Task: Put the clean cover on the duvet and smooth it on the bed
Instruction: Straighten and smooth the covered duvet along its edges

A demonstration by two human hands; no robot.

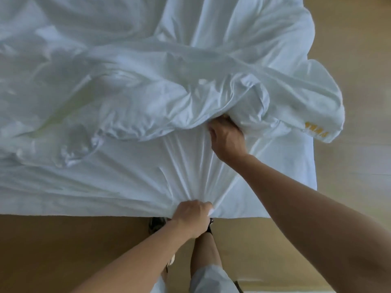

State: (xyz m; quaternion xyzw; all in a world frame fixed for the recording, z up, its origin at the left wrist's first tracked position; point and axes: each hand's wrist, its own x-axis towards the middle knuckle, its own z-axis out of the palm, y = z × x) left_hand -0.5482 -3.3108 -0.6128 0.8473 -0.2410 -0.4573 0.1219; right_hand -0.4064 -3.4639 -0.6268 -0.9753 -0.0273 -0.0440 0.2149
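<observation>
While the left grip (191,216) bunches the near hem of the thin white fabric cover (127,178) at the bed's (304,176) edge, the right grip (226,138) clutches the rumpled, puffy white duvet (169,98) just beyond it. Taut pleats run straight between them, and the right is nearer the bulk.

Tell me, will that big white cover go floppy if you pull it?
Probably floppy: the white fabric cover gathers into pleats where the left hand grips it. Likely light too, since the right hand alone holds up a puffy fold.
</observation>
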